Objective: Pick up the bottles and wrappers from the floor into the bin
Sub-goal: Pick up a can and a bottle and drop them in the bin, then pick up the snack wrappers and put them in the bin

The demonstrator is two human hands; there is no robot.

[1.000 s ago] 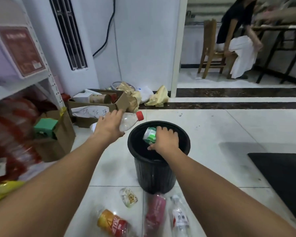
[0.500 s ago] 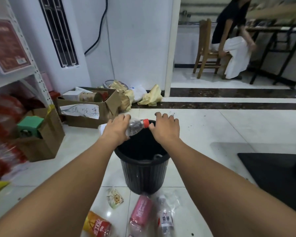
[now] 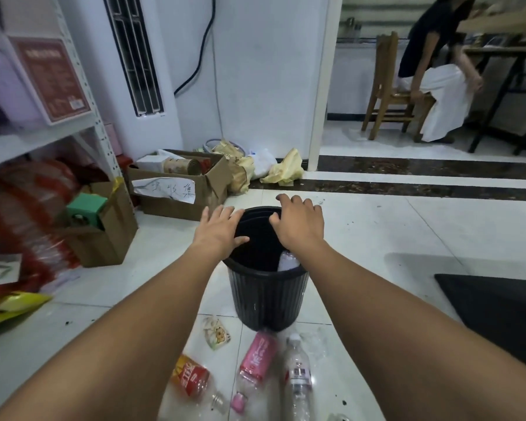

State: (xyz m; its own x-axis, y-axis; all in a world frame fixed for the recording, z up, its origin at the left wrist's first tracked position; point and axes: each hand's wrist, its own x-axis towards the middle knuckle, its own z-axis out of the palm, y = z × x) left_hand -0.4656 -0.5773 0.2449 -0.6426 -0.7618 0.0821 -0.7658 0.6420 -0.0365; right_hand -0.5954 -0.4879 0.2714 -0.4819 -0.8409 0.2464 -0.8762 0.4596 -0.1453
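Bottles and wrappers are my job, and some are in the bin [image 3: 268,299] already, I think, because I can see something white and see-through poking up inside it on the right. What else is down in there I cannot tell, since it is dark. The bin is black with ribbed sides and stands on the white floor [image 3: 377,238] right in front of me. Both my hands are over its top and both are empty. My left hand [image 3: 219,229] is spread flat with the fingers apart, at the left rim. My right hand [image 3: 298,223] is open too, fingers a bit curled, over the far right rim. A lot is left to do. On the floor near my feet, just in front of the bin, lie a bottle with a pink label [image 3: 257,357], a clear bottle with a white label [image 3: 298,369] beside it, and a bottle with a red and orange label [image 3: 192,375] more to the left. A small wrapper [image 3: 216,332] with a picture on it lies nearer the bin. I guess I will bend down for these next.
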